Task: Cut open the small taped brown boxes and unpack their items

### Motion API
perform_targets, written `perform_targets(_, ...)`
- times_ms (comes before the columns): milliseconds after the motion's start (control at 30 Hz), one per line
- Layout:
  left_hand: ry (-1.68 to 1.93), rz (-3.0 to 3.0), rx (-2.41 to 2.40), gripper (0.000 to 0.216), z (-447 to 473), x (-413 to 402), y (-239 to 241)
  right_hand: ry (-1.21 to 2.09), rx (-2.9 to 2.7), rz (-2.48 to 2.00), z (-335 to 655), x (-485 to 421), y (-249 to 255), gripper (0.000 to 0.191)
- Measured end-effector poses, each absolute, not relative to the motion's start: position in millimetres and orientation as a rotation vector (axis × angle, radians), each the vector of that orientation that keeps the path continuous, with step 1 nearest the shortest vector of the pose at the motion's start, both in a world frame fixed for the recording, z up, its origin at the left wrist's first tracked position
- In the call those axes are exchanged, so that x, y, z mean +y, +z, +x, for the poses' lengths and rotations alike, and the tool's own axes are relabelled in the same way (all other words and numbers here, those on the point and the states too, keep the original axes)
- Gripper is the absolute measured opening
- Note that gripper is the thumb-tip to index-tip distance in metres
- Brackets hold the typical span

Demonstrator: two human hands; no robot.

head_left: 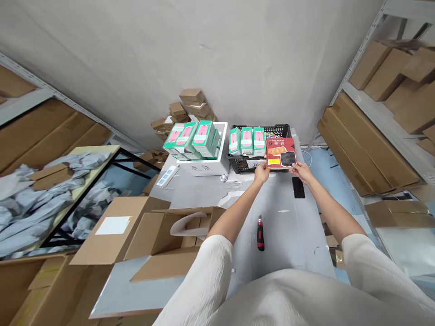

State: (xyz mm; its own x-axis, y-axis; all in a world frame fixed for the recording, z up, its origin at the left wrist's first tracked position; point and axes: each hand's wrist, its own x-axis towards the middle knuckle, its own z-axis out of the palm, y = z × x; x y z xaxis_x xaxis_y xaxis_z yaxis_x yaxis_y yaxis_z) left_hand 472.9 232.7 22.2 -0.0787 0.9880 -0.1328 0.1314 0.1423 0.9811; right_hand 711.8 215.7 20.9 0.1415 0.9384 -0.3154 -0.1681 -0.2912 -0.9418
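Note:
Both my hands grip a red book (276, 147) with orange, yellow and black patches on its cover. My left hand (262, 172) closes on its lower left corner, and my right hand (302, 172) pinches the lower right corner. The book is held over the right part of a black plastic crate (243, 166), hiding some of it. In that crate stand several green and pink boxes (247, 141), with colourful items behind the book. A black phone (298, 187) lies on the table just below my right hand.
A red and black utility knife (260, 235) lies mid-table. A white foam box (204, 168) holds more green and pink boxes. An open cardboard carton (163, 233) stands at the left, near a power strip (167, 176). Shelves with cartons (370, 149) flank the table.

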Motion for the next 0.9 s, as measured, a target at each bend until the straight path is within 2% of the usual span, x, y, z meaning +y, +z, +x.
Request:
perform_targets(133,1.103,1.619,1.483,0.046,474.1,219.1,26.8,1.275,-0.798,-1.397,708.3,237.5,10.2,0.031)
perform_targets(233,0.727,2.232,1.437,0.055,475.4,209.0,34.0,1.177,-0.846,-1.409,705.0,242.9,2.7,0.034)
perform_targets(333,0.453,2.531,1.393,0.060,477.2,206.1,36.3,0.989,-0.972,-1.498,705.3,234.0,-3.9,0.034)
perform_targets(433,0.327,2.616,1.410,0.060,477.4,206.2,32.9,0.611,-1.208,-1.624,707.5,214.6,-8.9,0.038)
perform_targets(533,0.321,2.644,1.397,0.059,476.7,205.2,29.8,0.430,-1.554,-1.576,707.7,199.0,-12.2,0.028)
perform_targets(600,0.306,2.638,1.391,0.057,476.9,204.6,29.0,0.407,-1.719,-1.516,707.0,196.8,-14.0,0.029)
perform_targets(700,0.249,2.628,1.371,0.057,478.5,206.9,27.8,0.402,-1.795,-1.496,707.7,205.1,-16.8,0.041)
perform_targets(900,0.094,2.540,1.435,0.064,483.4,225.8,25.3,0.519,-1.886,-1.516,712.2,231.5,-19.4,0.054)
